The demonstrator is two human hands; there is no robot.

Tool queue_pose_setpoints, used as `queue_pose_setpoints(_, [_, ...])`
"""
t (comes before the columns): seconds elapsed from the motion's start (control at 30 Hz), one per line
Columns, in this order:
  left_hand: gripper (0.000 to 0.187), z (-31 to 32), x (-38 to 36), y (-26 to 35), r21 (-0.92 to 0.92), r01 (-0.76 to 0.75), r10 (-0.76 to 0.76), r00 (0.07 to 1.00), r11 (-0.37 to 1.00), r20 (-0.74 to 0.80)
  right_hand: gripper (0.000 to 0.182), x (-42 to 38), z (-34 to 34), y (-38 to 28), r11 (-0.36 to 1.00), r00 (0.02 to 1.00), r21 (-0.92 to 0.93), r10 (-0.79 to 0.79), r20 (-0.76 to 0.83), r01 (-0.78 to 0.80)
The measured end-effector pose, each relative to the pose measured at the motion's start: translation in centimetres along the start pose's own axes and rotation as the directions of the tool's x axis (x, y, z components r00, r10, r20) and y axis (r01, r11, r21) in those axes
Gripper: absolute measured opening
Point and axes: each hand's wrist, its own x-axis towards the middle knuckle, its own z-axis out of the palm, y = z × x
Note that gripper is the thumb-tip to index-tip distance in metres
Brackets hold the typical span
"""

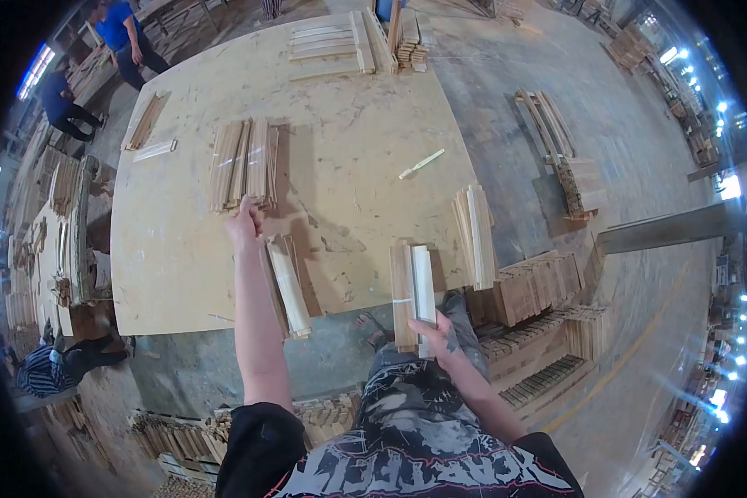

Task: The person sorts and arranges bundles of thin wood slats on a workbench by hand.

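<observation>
Head view: left hand (245, 222), fingers curled shut, grips pale flat wooden slats (289, 285) hanging over the near edge of the large plywood bench (174, 249). Right hand (436, 342) pinches a second pale slat bundle (412, 292) at that edge. One sorted slat stack (242, 164) lies mid-bench; several remain loose. Ample bare board toward the left edge.

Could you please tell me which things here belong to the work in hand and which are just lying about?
In hand:
left hand on slat bundle
right hand holding slats
slat pile

Lying about:
single stick
far boards
floor stacks
</observation>
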Motion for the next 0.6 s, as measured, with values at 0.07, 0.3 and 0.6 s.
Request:
queue_pose_setpoints(0.07, [0.045,-0.3,-3.0,1.1,0.026,-0.041,0.041,0.999,0.999,0.011,0.045,0.0,0.4,-0.1,0.999,0.999,-0.032,-0.025,0.02,0.026])
queue_pose_setpoints(0.3, [0.028,1.4,-22.8,-5.3,0.256,-0.18,0.093,0.943,0.95,0.319,0.042,1.0,4.3,-0.7,0.971,0.961,-0.089,-0.203,0.186,0.222])
queue_pose_setpoints(0.6, [0.041,-5.8,-22.1,-5.2,0.233,-0.191,0.186,0.982,0.953,0.046,0.044,5.2,13.4,1.0,0.876,0.935,-0.371,-0.206,0.288,0.307])
